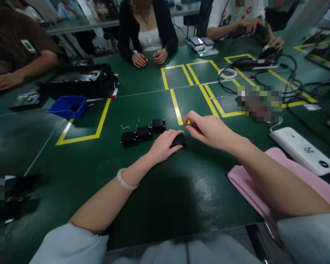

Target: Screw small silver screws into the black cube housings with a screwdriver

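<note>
My left hand (165, 145), with a pale bracelet on its wrist, grips a small black box (179, 140) between thumb and fingers on the green table. Just right of that box, my right hand (202, 128) is closed in a pinch above the tabletop. A bit of something dark shows inside its fingers, too hidden to name. Left of my left hand sit three similar black boxes: one nearest it (158, 125), a middle one (143, 132) and a left one (128, 138), with small shiny pins at their corners. Several tiny screws (124, 127) lie loose behind them.
A blue bin (68, 106) and a large black housing (79, 80) stand to the left. On the right are a white power strip (304, 150), a pink cloth (247, 183) and black cables (291, 75). Other people sit across the table (154, 205).
</note>
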A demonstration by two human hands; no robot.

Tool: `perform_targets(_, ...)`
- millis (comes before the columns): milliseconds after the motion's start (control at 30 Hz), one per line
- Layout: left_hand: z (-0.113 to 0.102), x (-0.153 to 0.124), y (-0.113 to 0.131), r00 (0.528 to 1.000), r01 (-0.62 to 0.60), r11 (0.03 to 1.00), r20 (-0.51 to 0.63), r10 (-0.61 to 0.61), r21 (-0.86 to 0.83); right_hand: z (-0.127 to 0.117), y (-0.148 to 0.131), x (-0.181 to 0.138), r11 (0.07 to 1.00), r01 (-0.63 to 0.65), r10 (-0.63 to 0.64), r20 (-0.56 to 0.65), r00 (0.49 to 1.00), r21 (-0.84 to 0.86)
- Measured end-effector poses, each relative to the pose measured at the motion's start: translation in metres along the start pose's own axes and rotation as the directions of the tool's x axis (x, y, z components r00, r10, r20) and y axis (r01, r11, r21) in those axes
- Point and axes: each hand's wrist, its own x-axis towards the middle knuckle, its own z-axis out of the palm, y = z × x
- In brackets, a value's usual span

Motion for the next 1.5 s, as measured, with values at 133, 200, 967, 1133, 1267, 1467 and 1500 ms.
perform_targets(133,0.0010,0.0001,-0.0011,1.000,-0.007,1.000,-0.007,0.007,0.003,-0.0005,0.0004,0.0001,1.000,0.002,-0.002,0.002,1.000,-0.007)
perform_targets(200,0.0015,0.0001,-0.0019,1.000,-0.012,1.000,-0.014,0.012,0.003,-0.0007,0.0004,0.0001,1.000,0.004,-0.004,0.006,1.000,-0.020)
perform_targets(967,0.0008,0.0005,-0.0015,1.000,-0.009,1.000,0.000,0.009,0.004,0.0000,0.0003,-0.0004,1.000,0.020,-0.020,-0.031,0.999,-0.006)
perform_targets(1133,0.0014,0.0006,-0.0017,1.000,-0.004,1.000,-0.002,0.004,0.007,-0.0005,0.0010,-0.0002,1.000,0.013,-0.013,-0.007,1.000,-0.017)
perform_targets(1267,0.0001,0.0006,-0.0006,1.000,-0.009,1.000,0.000,0.009,0.006,0.0001,0.0009,-0.0004,1.000,0.012,-0.012,-0.006,1.000,0.004)
perform_targets(1467,0.0007,0.0009,-0.0016,1.000,-0.013,1.000,-0.004,0.013,0.008,-0.0003,0.0013,-0.0006,1.000,0.030,-0.030,-0.016,0.999,0.006)
perform_targets(1500,0.0009,0.0009,-0.0018,1.000,-0.013,1.000,-0.004,0.013,0.009,-0.0006,0.0013,-0.0005,1.000,0.030,-0.030,-0.014,0.999,0.002)
